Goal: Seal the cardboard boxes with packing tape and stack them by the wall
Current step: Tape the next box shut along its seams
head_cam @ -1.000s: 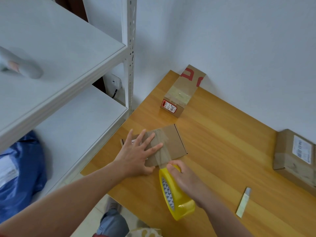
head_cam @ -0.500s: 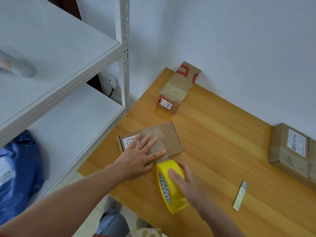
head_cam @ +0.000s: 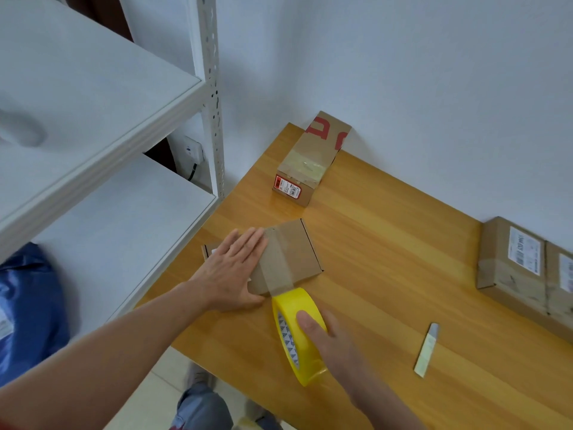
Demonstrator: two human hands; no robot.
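- Cardboard box (head_cam: 299, 243), flat: is lying at the 9 o'clock edge of the table (head_cam: 387, 274), well apart from the wall; a tape strip (head_cam: 276, 265) is running across its top to the near edge.
- Left hand (head_cam: 235, 268): is pressing flat on the box's left half, fingers straight, grip wide and holding nothing.
- Right hand (head_cam: 328, 336): grip is wrapping the tape roll (head_cam: 286, 304), which is standing on edge at the box's 6 o'clock, touching the near edge, with the strip uncut from it.
- Risk, judged: the box is sitting close to the table edge, so a hard pull on the roll may be dragging it off or skewing the strip if the left hand eases.
- Risk, judged: the cutter (head_cam: 428, 349) is lying at 4 o'clock, well apart from both hands; reaching for it may be slackening the strip and letting it wrinkle or stick to itself.
- Count, boxes: four. One in hand; one red-printed box (head_cam: 313, 159) at 12 o'clock against the wall; two labelled boxes (head_cam: 511, 265) touching side by side at 3 o'clock, one cut off by the frame.
- Count, other: one roll, one cutter, one shelving unit (head_cam: 93, 103) at 10 o'clock, one blue bag (head_cam: 24, 305) at 8 o'clock.
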